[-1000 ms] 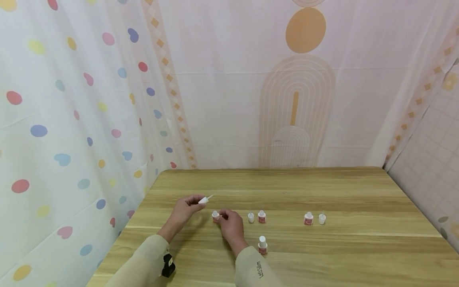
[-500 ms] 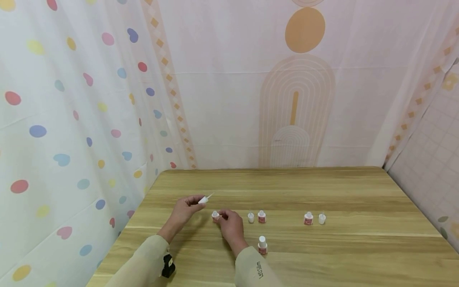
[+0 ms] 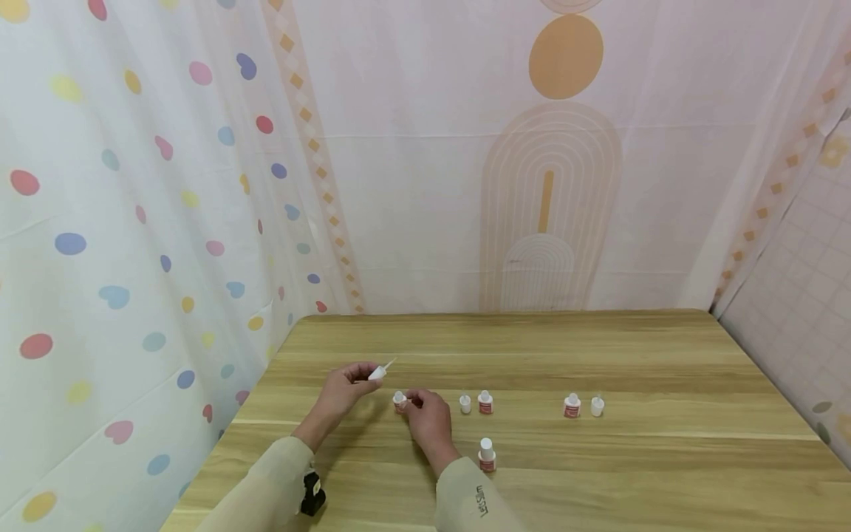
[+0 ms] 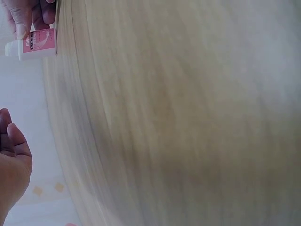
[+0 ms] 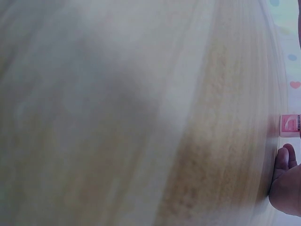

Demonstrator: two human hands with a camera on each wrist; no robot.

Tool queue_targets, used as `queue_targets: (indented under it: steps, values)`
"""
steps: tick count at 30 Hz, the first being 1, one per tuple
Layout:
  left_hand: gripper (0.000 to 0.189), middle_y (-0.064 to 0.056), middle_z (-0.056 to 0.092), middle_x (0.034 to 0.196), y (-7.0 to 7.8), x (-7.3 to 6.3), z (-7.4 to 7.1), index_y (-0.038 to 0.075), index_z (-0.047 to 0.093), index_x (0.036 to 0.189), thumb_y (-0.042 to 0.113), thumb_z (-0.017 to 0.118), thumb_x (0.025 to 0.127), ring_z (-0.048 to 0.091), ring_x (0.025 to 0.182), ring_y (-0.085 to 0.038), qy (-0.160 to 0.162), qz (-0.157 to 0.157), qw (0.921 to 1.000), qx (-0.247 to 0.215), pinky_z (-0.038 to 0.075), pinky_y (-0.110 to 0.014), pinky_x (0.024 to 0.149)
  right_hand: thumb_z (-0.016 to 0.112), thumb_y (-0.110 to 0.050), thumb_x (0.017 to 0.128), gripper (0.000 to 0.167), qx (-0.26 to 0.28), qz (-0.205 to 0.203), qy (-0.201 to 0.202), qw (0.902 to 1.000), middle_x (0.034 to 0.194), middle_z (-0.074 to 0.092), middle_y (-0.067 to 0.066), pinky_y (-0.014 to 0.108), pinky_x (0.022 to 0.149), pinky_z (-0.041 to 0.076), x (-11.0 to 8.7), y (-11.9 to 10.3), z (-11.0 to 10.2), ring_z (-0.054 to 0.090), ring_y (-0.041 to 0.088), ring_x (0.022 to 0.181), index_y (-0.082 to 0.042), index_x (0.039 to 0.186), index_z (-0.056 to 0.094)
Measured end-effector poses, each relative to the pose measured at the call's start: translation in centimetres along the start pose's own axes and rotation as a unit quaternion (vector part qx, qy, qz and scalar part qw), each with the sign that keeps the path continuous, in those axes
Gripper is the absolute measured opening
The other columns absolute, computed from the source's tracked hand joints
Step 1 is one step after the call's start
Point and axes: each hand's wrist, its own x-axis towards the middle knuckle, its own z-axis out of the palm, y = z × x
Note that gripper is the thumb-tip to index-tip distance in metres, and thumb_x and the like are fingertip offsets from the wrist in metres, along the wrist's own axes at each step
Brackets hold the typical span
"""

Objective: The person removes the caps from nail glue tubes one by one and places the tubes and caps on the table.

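My left hand (image 3: 342,391) pinches a white brush cap (image 3: 377,374) between thumb and fingers, raised over the left part of the table. Its thin brush stem points up and to the right. Just below and right of it, a small white bottle (image 3: 399,400) with a pink-red label stands uncapped on the wood. Thumb and fingers of my right hand (image 3: 429,421) grip that bottle from the right. In the left wrist view the bottle (image 4: 41,44) shows its label and bare white neck. The right wrist view catches only part of the bottle (image 5: 289,125) at its edge.
Right of my right hand stand another brush cap (image 3: 465,404) and an open bottle (image 3: 486,403). A capped bottle (image 3: 487,455) is nearer to me. Farther right are a third open bottle (image 3: 572,406) and its cap (image 3: 597,406). Curtains hang behind the wooden table (image 3: 638,355).
The brush stem in my left hand has tilted slightly more upward since a second ago. My right hand and the bottle have stayed in place.
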Motion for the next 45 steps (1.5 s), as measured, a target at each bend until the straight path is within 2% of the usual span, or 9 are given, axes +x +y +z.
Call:
queue_targets:
  steps: [9,21,28,39,45]
  values:
    - [0.03,-0.009,0.069,0.107,0.0,-0.01,0.01,-0.001,0.069,0.117,0.013,0.073,0.091,0.062,0.094,-0.015,0.01,-0.002,0.9998,0.018,0.051,-0.033,0.082,0.076,-0.012,0.087,0.006,-0.001,-0.006,0.003,1.0,0.078,0.061,-0.004,0.029,0.067,0.045,0.05,0.09,0.04,0.051,0.01,0.073,-0.006,0.089,0.074]
    - [0.024,-0.012,0.069,0.105,-0.14,-0.01,0.1,0.0,0.07,0.111,0.008,0.074,0.089,0.06,0.093,-0.019,0.002,0.004,1.0,0.005,0.051,-0.041,0.084,0.075,-0.01,0.088,0.003,-0.01,0.004,0.003,0.9999,0.081,0.063,-0.003,0.031,0.07,0.047,0.06,0.07,0.13,0.053,0.011,0.075,-0.008,0.091,0.075]
    - [0.029,-0.011,0.069,0.106,-0.12,0.07,0.1,-0.002,0.069,0.115,0.01,0.074,0.089,0.061,0.093,-0.016,0.009,0.004,0.9999,0.009,0.05,-0.028,0.078,0.075,-0.01,0.087,0.003,-0.011,-0.001,0.004,0.9999,0.08,0.062,-0.004,0.031,0.068,0.046,0.1,0.17,0.14,0.053,0.01,0.074,-0.008,0.09,0.074]
    - [0.021,-0.008,0.069,0.099,-0.03,0.06,0.08,0.001,0.07,0.108,0.005,0.074,0.088,0.06,0.091,-0.019,0.006,0.005,0.9999,0.01,0.05,-0.033,0.077,0.076,-0.012,0.087,0.005,-0.017,-0.002,0.008,0.9998,0.081,0.062,-0.004,0.031,0.069,0.046,0.21,0.28,0.21,0.053,0.011,0.075,-0.009,0.091,0.075]
    - [0.027,-0.015,0.068,0.106,0.01,0.02,0.06,-0.002,0.068,0.115,0.007,0.073,0.09,0.06,0.093,-0.018,0.006,0.004,0.9999,0.012,0.05,-0.03,0.077,0.076,-0.012,0.087,0.005,-0.017,-0.003,0.007,0.9998,0.081,0.062,-0.004,0.031,0.07,0.046,0.14,0.27,0.21,0.053,0.011,0.076,-0.009,0.091,0.075]
